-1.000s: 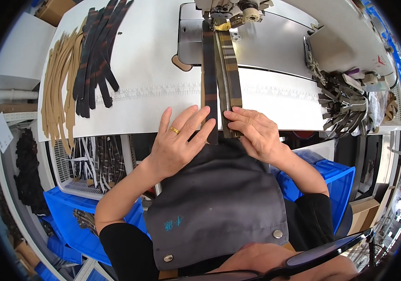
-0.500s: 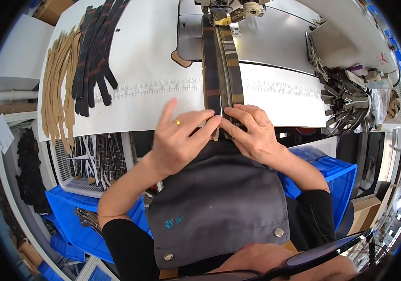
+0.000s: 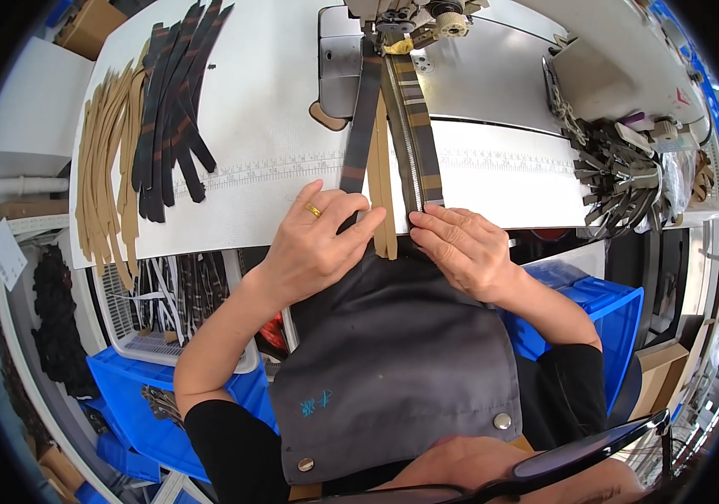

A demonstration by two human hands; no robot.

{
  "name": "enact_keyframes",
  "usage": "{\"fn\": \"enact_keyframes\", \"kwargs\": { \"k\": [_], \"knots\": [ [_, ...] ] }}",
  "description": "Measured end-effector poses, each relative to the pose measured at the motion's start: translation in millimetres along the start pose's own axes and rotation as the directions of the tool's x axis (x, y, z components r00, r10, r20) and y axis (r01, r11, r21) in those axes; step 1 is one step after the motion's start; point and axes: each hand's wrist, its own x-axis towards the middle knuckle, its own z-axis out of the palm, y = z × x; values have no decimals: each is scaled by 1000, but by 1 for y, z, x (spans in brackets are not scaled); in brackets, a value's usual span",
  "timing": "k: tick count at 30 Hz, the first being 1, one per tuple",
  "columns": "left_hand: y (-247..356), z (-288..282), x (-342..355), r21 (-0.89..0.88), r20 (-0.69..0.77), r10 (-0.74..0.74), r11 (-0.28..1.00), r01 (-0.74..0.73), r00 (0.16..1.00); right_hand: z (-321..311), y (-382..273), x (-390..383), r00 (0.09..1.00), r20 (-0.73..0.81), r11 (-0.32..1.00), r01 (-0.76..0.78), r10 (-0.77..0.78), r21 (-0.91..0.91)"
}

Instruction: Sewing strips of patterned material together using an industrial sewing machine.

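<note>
At the table's front edge my left hand (image 3: 317,239) pinches the near end of a dark striped fabric strip (image 3: 361,126), drawn out to the left. My right hand (image 3: 462,250) holds the near end of a metal zipper (image 3: 411,139) between thumb and fingers. Another striped strip (image 3: 423,126) lies along the zipper's right side. Between the hands a tan strip (image 3: 384,181) hangs over the table edge beside my left fingertips; whether they touch it I cannot tell. All these strips run up under the head of a sewing machine (image 3: 406,21).
Bundles of tan strips (image 3: 107,160) and dark striped strips (image 3: 170,118) lie on the white table (image 3: 267,181) at left. A heap of dark zippers (image 3: 624,172) is at right. A white basket (image 3: 124,328) and blue bins (image 3: 145,378) stand below.
My left hand has drawn the dark strip leftward, away from the zipper. The tan strip now shows in the gap. My right hand has shifted slightly right and down with the zipper end.
</note>
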Motion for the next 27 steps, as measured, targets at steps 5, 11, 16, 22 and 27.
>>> {"fn": "enact_keyframes", "kwargs": {
  "k": [5,11,16,22,27],
  "knots": [
    [-4,4,2,-53,-49,26,998,-29,998,-5,-12,27,998,20,998,65,-66,20],
    [-7,-8,-4,-308,-18,-55,950,47,998,11,-14,18,996,42,997,78,-77,-30],
    [-10,-4,-3,-202,-232,27,976,-75,972,11,-14,18,996,43,996,76,-74,-40],
    [4,9,14,-172,-239,21,983,-64,971,13,-14,13,996,24,994,93,-91,-57],
    [6,10,10,-231,-164,-55,973,16,985,14,-13,12,994,12,992,111,-111,-64]
  ]
}}
